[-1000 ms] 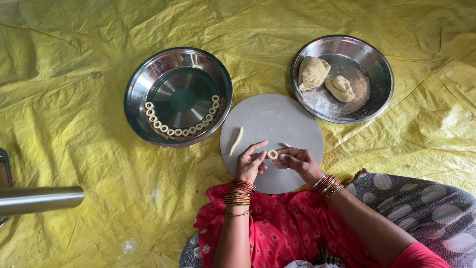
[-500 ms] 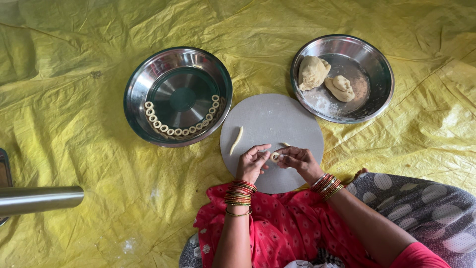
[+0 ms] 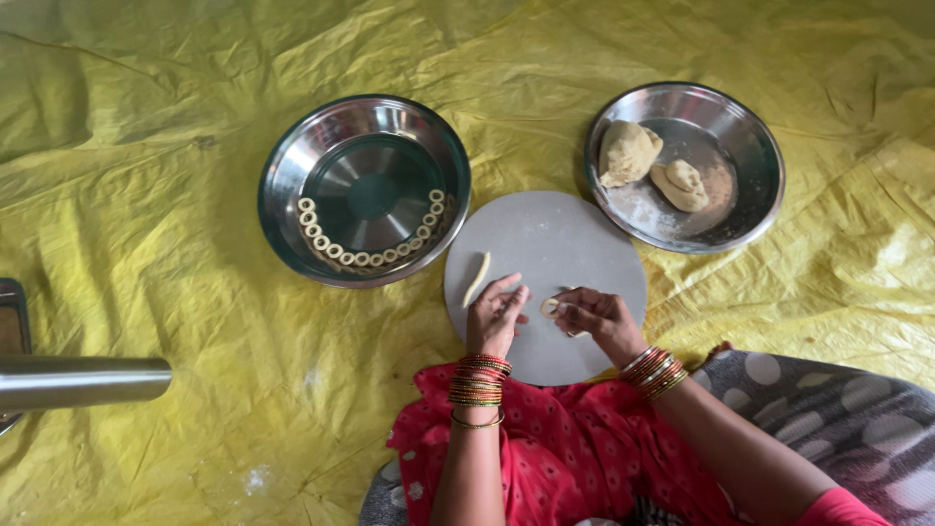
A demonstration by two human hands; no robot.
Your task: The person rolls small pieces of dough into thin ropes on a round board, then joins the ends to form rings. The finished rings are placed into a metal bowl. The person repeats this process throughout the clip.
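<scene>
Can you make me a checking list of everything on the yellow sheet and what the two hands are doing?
Surface: crinkled yellow sheet spread on the ground, a round grey board on it.
Job's things: small dough ring pinched at the fingertips; a dough strip lies on the board.
Clutter: steel bowl with a curved row of dough rings; steel plate with two dough lumps and flour dust.
Hands: left hand and right hand both over the board, fingers around the ring.
Cables: nothing seen.
Surroundings: a shiny metal tube at the left edge; spotted grey cloth at the right.
</scene>
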